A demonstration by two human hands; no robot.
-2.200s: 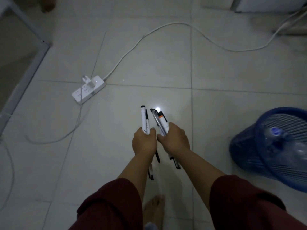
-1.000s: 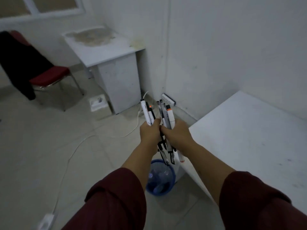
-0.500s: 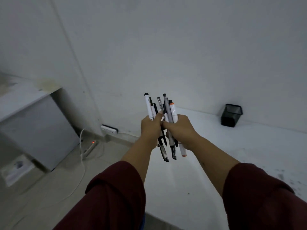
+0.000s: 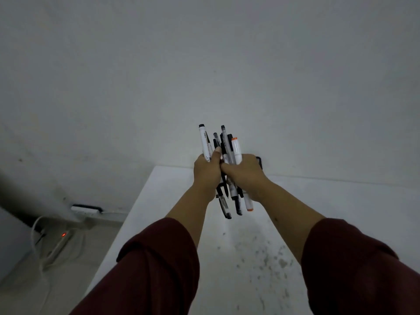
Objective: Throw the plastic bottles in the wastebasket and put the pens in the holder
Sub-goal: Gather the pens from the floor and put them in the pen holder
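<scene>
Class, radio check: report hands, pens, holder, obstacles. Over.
Left hand and right hand both clamped on pen bundle. Black holder mostly hidden behind right hand, on white table. Nothing seen blocking.

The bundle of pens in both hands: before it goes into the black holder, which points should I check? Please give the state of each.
1. Both hands grip the bundle of black, clear and white pens: ok, left hand and right hand are closed around it.
2. No pen is slipping out: cannot tell; the lower ends, such as the orange-tipped white marker, hang unevenly.
3. Black mesh pen holder is in view: not ok, only an edge shows behind the right hand.
4. Holder opening is free: cannot tell.
5. White tabletop near the holder is clear: ok.
</scene>
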